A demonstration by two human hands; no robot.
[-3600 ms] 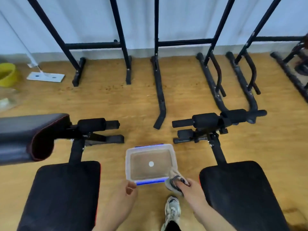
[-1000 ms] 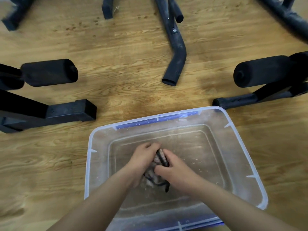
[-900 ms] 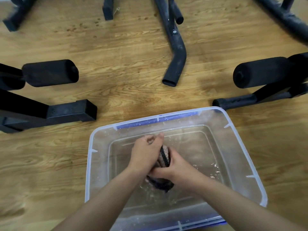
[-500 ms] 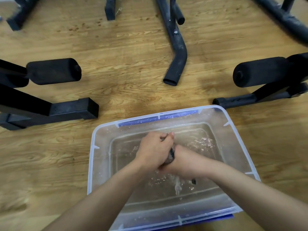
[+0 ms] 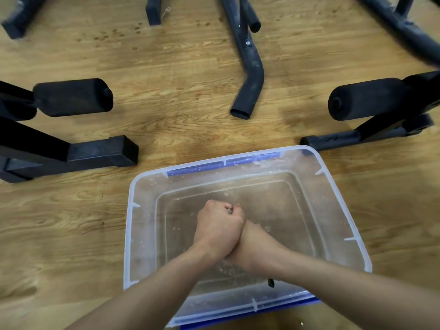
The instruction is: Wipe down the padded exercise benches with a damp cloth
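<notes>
Head-cam view, gym floor: a person's L hand [image 5: 219,231] and R hand [image 5: 253,246] are pressed together over a clear plastic tub [image 5: 129,222]. Both sets of fingers [image 5: 215,208] are clenched tight round the cloth [image 5: 271,282]. The cloth is almost wholly hidden inside the fists; only a small dark end hangs below the R wrist, above the water [image 5: 285,210], w/ droplets under the hands. The tub sits on the wood floor [image 5: 178,103], blue trim along its far & near edges. At frame L, a black foam roller [image 5: 71,97] & a square steel foot [image 5: 100,151]. At frame R, a 2nd foam roller [image 5: 364,98] over a round foot [image 5: 333,140] that ends just beside the tub's far corner. A bent black tube [image 5: 250,86] lies on the floor beyond the tub, between the rollers.
</notes>
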